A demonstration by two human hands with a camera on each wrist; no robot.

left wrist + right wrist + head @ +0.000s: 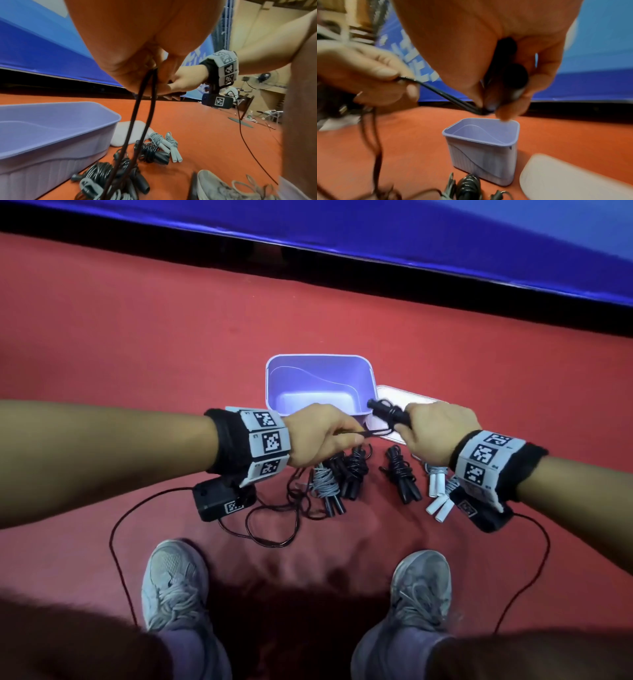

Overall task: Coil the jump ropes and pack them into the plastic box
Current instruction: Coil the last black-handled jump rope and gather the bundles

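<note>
My right hand [435, 429] grips the two black handles [388, 412] of a jump rope above the near edge of the purple plastic box [320, 378]. The left hand [325, 436] pinches that rope's doubled black cord [359, 433], which runs taut to the handles [513, 75] and hangs down in two strands [137, 121] to a loose tangle [274, 518] on the red floor. The open box [481, 148] holds nothing. Several coiled ropes lie below my hands: black bundles [400, 474], a grey one [323, 484] and white-handled ones [438, 498].
The box's pale lid [404, 398] lies flat to its right on the red floor [137, 337]. A blue padded barrier [411, 241] runs along the far side. My grey shoes [174, 583] stand near the ropes. Thin sensor cables [116, 542] trail from both wrists.
</note>
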